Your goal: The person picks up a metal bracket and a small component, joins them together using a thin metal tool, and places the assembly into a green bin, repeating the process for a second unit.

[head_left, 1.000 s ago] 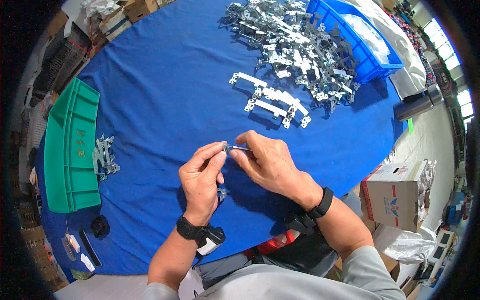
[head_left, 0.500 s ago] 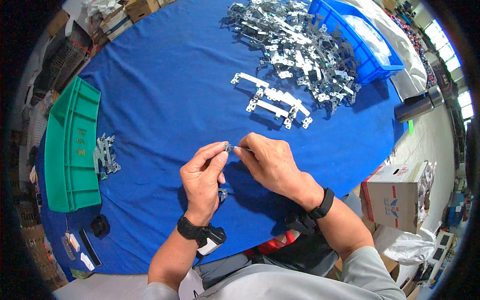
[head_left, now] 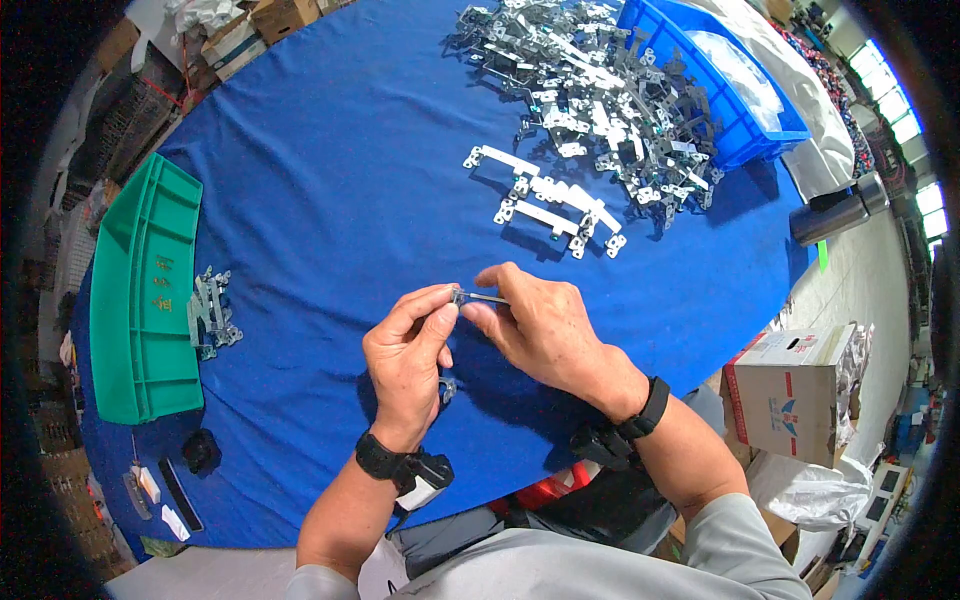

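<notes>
My left hand [head_left: 402,365] is closed around a metal bracket [head_left: 448,391]. One end of the bracket sticks out below the palm, and the other shows between thumb and forefinger; the fingers hide its middle. A thin metal rod [head_left: 486,297] runs from my right hand [head_left: 550,325] to the upper end of the bracket, its tip at my left fingertips. My right hand is curled around the rod's other end, with the forefinger raised off it. Whether the rod has a handle is hidden in the palm. Beyond the hands lie several loose metal brackets [head_left: 530,214] on the blue cloth.
A large heap of metal brackets [head_left: 600,95] lies at the back, beside a blue crate [head_left: 742,148]. At the left stands a green tray [head_left: 120,300] with a small stack of brackets [head_left: 212,312] against it. A steel flask [head_left: 830,217] lies at the right edge.
My right forefinger has lifted and the thumb has drawn back slightly from my left fingertips, so more of the rod shows. My left hand has hardly moved.
</notes>
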Demonstrator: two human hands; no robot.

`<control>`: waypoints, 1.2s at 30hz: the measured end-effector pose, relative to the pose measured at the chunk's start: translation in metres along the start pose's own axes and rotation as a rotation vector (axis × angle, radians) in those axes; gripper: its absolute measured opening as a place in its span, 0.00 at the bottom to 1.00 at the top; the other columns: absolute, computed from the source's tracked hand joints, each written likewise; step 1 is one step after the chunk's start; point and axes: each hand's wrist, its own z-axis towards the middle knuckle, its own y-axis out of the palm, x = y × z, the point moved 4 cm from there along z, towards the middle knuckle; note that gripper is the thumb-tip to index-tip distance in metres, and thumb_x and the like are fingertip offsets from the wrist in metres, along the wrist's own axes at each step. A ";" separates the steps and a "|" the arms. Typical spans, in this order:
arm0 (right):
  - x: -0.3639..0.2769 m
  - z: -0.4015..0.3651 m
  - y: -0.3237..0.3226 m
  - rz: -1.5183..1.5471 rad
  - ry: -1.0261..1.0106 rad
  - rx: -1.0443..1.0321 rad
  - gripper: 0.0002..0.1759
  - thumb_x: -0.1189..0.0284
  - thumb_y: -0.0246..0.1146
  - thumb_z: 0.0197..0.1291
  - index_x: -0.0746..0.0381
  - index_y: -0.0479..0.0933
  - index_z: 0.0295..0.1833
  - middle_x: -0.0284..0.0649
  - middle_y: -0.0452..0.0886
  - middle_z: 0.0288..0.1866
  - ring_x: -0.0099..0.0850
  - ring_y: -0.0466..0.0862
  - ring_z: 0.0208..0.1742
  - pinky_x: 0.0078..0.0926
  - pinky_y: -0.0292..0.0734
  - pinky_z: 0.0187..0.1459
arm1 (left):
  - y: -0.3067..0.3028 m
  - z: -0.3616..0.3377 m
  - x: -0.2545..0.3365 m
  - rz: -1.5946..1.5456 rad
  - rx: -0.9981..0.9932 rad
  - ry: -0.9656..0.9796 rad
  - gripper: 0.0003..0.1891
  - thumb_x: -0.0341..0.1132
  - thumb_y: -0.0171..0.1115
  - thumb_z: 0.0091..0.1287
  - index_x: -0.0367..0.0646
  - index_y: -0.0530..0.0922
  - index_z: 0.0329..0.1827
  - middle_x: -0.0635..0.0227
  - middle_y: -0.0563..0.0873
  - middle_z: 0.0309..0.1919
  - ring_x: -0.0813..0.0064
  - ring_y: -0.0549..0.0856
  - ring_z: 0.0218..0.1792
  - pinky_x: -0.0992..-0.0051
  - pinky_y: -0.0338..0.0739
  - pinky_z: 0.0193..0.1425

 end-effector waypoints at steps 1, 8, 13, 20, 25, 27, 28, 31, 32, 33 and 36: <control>-0.002 0.001 -0.002 0.024 -0.010 0.020 0.12 0.67 0.62 0.69 0.62 0.71 0.36 0.47 0.78 0.27 0.49 0.82 0.27 0.45 0.74 0.25 | 0.000 0.000 0.000 -0.008 0.002 -0.001 0.09 0.23 0.67 0.67 0.35 0.86 0.49 0.62 0.87 0.48 0.87 0.82 0.31 0.87 0.75 0.25; 0.003 0.000 0.001 -0.090 -0.012 -0.072 0.12 0.66 0.62 0.68 0.62 0.71 0.37 0.47 0.79 0.28 0.50 0.82 0.27 0.46 0.74 0.26 | 0.000 0.000 0.000 0.003 0.003 0.000 0.09 0.23 0.66 0.68 0.35 0.86 0.49 0.61 0.87 0.48 0.87 0.81 0.31 0.87 0.74 0.25; 0.002 0.000 0.001 0.037 0.000 0.021 0.13 0.65 0.62 0.68 0.62 0.71 0.36 0.48 0.78 0.27 0.50 0.82 0.27 0.47 0.73 0.25 | 0.000 0.000 0.000 -0.013 -0.003 0.002 0.09 0.22 0.66 0.68 0.35 0.86 0.49 0.61 0.87 0.49 0.86 0.82 0.32 0.87 0.75 0.25; -0.003 0.001 -0.004 0.013 0.014 0.000 0.13 0.65 0.62 0.69 0.62 0.71 0.36 0.48 0.79 0.26 0.50 0.82 0.26 0.47 0.74 0.25 | 0.000 0.000 0.000 0.013 -0.011 0.009 0.09 0.23 0.66 0.67 0.35 0.86 0.49 0.61 0.87 0.49 0.87 0.82 0.31 0.87 0.75 0.25; 0.001 0.001 -0.001 -0.031 -0.014 0.001 0.16 0.65 0.61 0.70 0.62 0.68 0.32 0.48 0.78 0.25 0.49 0.81 0.24 0.45 0.73 0.23 | 0.001 0.000 0.001 0.003 -0.016 0.003 0.09 0.22 0.66 0.67 0.35 0.86 0.49 0.61 0.87 0.49 0.87 0.81 0.31 0.87 0.74 0.25; 0.002 0.001 0.001 -0.091 -0.024 -0.029 0.16 0.65 0.60 0.70 0.62 0.68 0.31 0.48 0.78 0.25 0.49 0.81 0.24 0.44 0.73 0.23 | 0.001 0.000 0.001 0.011 -0.017 0.004 0.09 0.22 0.66 0.67 0.35 0.86 0.49 0.62 0.87 0.49 0.87 0.81 0.31 0.87 0.74 0.25; 0.003 0.000 0.003 -0.100 -0.014 -0.041 0.16 0.65 0.60 0.70 0.62 0.68 0.31 0.49 0.78 0.25 0.49 0.81 0.25 0.45 0.73 0.23 | 0.001 0.000 0.001 0.019 -0.018 0.006 0.09 0.22 0.66 0.67 0.35 0.86 0.49 0.62 0.87 0.49 0.87 0.81 0.30 0.88 0.74 0.25; 0.004 -0.001 0.005 -0.112 0.005 -0.055 0.16 0.65 0.60 0.70 0.62 0.68 0.31 0.49 0.78 0.25 0.49 0.81 0.25 0.45 0.73 0.23 | 0.002 0.000 0.002 0.021 -0.005 -0.002 0.09 0.23 0.66 0.67 0.35 0.86 0.49 0.62 0.87 0.49 0.87 0.81 0.30 0.88 0.74 0.25; 0.005 -0.001 0.005 -0.114 0.013 -0.056 0.16 0.64 0.61 0.70 0.62 0.69 0.32 0.49 0.78 0.25 0.50 0.81 0.25 0.46 0.73 0.23 | 0.002 0.000 0.002 0.021 -0.006 -0.002 0.09 0.23 0.66 0.67 0.35 0.86 0.49 0.62 0.87 0.49 0.87 0.81 0.30 0.88 0.74 0.25; 0.005 0.000 0.006 -0.115 0.013 -0.056 0.16 0.64 0.61 0.70 0.62 0.69 0.32 0.49 0.78 0.25 0.50 0.81 0.25 0.46 0.73 0.23 | 0.001 0.000 0.001 0.018 -0.003 0.001 0.09 0.23 0.66 0.67 0.35 0.86 0.49 0.62 0.87 0.49 0.88 0.81 0.30 0.88 0.74 0.25; 0.003 0.001 0.004 -0.002 -0.003 0.040 0.17 0.63 0.62 0.69 0.62 0.70 0.31 0.49 0.78 0.24 0.50 0.81 0.24 0.47 0.74 0.24 | 0.001 0.000 0.000 0.012 -0.003 0.004 0.09 0.23 0.66 0.67 0.35 0.86 0.49 0.62 0.87 0.49 0.88 0.81 0.29 0.88 0.74 0.25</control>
